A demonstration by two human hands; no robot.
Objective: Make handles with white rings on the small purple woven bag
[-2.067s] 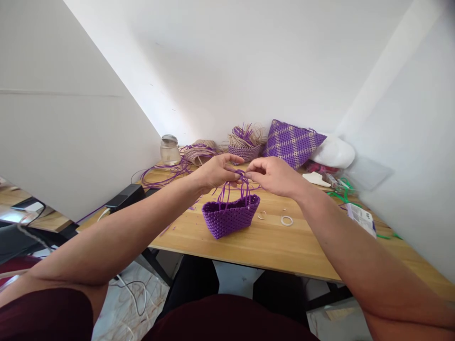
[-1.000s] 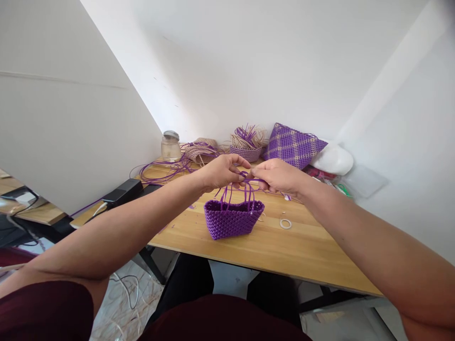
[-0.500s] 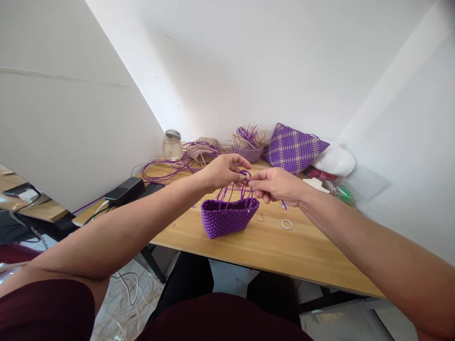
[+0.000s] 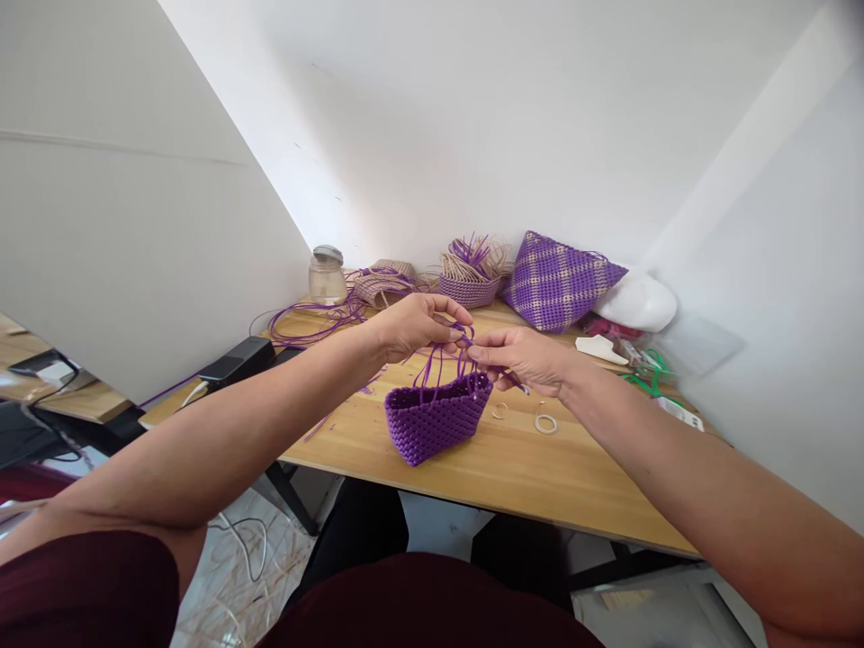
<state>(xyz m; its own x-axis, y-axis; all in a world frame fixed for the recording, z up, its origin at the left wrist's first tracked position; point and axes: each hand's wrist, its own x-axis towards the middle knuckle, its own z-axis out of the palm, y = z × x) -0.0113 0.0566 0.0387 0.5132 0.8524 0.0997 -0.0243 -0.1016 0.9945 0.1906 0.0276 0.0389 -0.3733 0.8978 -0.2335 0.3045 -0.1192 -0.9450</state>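
A small purple woven basket (image 4: 436, 425) is on the wooden table in front of me, tilted a little, with thin purple strands (image 4: 427, 371) rising from its rim. Above it, my left hand (image 4: 422, 326) pinches those strands near their top. My right hand (image 4: 519, 358) meets it there, thumb and fingers closed on a purple strip whose end pokes out below the fingers. Where the strands cross between my fingertips, the detail is too small to make out.
Behind stand a glass jar (image 4: 328, 277), a beige woven piece (image 4: 386, 286), a half-woven basket (image 4: 471, 286) and a purple checked bag (image 4: 563, 281). A white ring (image 4: 545, 424) lies on the table (image 4: 540, 486). A black box (image 4: 236, 360) with cables sits left.
The basket has turned slightly and dipped toward me. My right hand has shifted a little, and the strip's end now shows more below its fingers.
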